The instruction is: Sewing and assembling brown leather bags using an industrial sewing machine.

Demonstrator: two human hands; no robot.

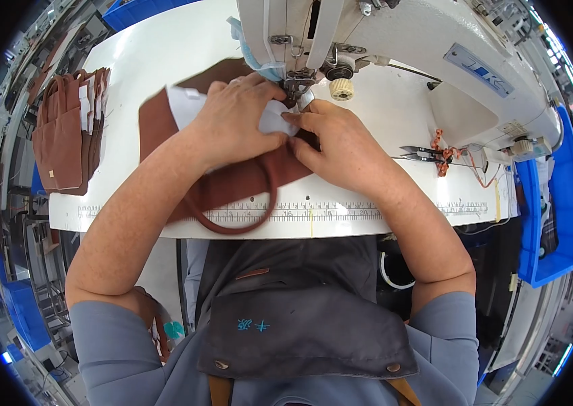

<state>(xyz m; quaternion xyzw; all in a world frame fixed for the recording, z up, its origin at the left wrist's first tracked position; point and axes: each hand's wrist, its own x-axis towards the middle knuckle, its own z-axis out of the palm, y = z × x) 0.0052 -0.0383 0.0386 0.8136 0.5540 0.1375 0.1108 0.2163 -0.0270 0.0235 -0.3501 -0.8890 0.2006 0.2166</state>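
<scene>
A brown bag panel (158, 128) with a rolled handle loop (231, 231) lies under the sewing machine's needle area (298, 88), the loop hanging toward the table's front edge. On top of the panel is a white piece (185, 106), partly covered by my hands. My left hand (235, 118) rests over both, its fingers spread and its thumb stretched to the right. Close to the presser foot, my right hand (340, 142) is curled at the work's right edge, index fingertip on the white piece, thumb lower down by the brown panel. The stitching point is hidden by my fingers.
A stack of brown bag pieces with handles (63, 142) stands at the table's left. Thread snips (425, 153) with orange cord lie right of my hand. A printed ruler (340, 213) runs along the front edge. A blue bin (560, 203) hangs at the right.
</scene>
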